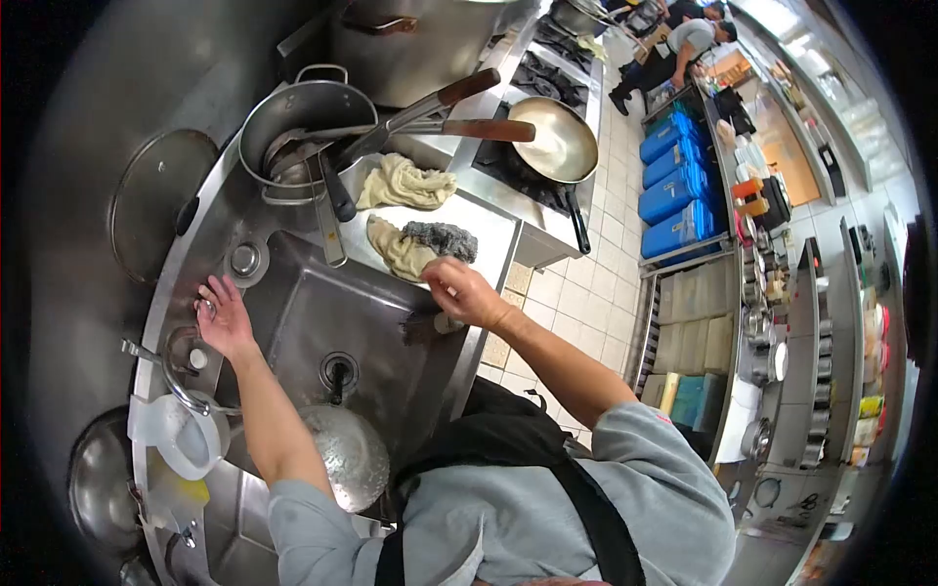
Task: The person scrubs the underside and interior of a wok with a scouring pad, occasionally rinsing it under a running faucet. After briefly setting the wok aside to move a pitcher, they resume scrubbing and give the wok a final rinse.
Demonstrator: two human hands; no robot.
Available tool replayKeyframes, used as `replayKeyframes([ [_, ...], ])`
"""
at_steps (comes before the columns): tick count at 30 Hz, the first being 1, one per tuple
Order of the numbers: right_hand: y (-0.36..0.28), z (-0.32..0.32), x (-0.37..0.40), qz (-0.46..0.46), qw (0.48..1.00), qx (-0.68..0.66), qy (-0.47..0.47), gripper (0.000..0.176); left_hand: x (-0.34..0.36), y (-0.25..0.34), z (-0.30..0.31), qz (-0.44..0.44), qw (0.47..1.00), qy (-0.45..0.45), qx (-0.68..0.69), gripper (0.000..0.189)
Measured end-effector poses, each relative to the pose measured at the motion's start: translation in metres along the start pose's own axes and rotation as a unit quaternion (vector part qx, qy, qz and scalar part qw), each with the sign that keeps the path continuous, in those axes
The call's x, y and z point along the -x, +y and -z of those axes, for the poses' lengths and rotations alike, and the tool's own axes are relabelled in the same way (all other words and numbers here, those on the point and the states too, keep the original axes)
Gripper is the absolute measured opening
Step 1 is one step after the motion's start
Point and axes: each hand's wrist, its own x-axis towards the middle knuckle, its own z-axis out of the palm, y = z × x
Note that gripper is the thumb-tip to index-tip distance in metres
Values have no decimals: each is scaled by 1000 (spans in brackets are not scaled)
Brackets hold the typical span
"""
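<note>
My left hand (227, 317) is open with its fingers spread, above the back ledge of the sink (303, 337), near the faucet (181, 376). A small round metal piece (246, 260) sits close to its fingertips. My right hand (464, 293) is closed, fingers curled, at the sink's far right edge. What it holds, if anything, is hidden. Just beyond it lie a grey scouring pad (442, 238) and a beige cloth (396, 249). A second cloth (405, 183) lies farther back. A wet metal bowl (342, 459) rests at the near side of the sink.
A pot (308, 122) with several long-handled utensils stands beyond the sink. A frying pan (557, 142) sits on the stove. A translucent pitcher (186, 439) is at the left. Blue bins (674, 230) line the right-hand shelf. Another person (679, 54) stands in the far background.
</note>
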Motion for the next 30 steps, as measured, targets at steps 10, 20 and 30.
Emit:
replayKeyframes([
  [10,-20,-43,39,-29,989,-50,-137,24,124,52,28,69,954,-24,-291,53],
  [20,-52,-82,46,36,970,-62,-231,22,283,136,71,-192,397,-3,-898,59],
  [30,-32,-87,80,-40,965,-56,-254,26,342,115,148,-194,585,187,-765,57],
])
